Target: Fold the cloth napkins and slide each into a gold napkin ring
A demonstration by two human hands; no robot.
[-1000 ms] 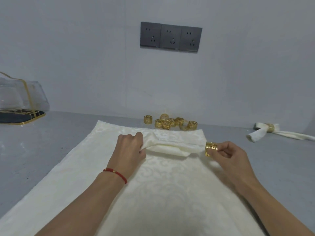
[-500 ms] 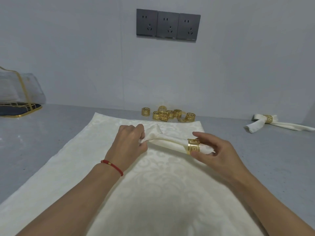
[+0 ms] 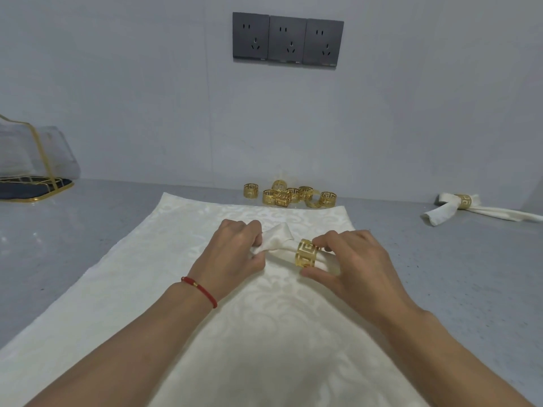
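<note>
Your right hand (image 3: pixel 357 268) pinches one gold napkin ring (image 3: pixel 306 257) between thumb and fingertips, the ring sitting around the rolled napkin (image 3: pixel 279 243). Your left hand (image 3: pixel 235 255), a red cord bracelet (image 3: pixel 199 290) on its wrist, grips the napkin's left end with curled fingers. Both rest over a cream patterned cloth (image 3: pixel 182 333) spread on the grey table (image 3: pixel 73 230). Far behind lies a cluster of about eight loose rings (image 3: pixel 289 195). Far right, one finished napkin (image 3: pixel 458 208) lies in its ring. Three wall sockets (image 3: pixel 288 39) sit above.

The gold ring (image 3: pixel 306 257) by the right hand (image 3: pixel 357 268) shows a cut-out key pattern. The napkin (image 3: pixel 279 240) is cream; the left wrist's bracelet (image 3: pixel 201 290) is red.
</note>
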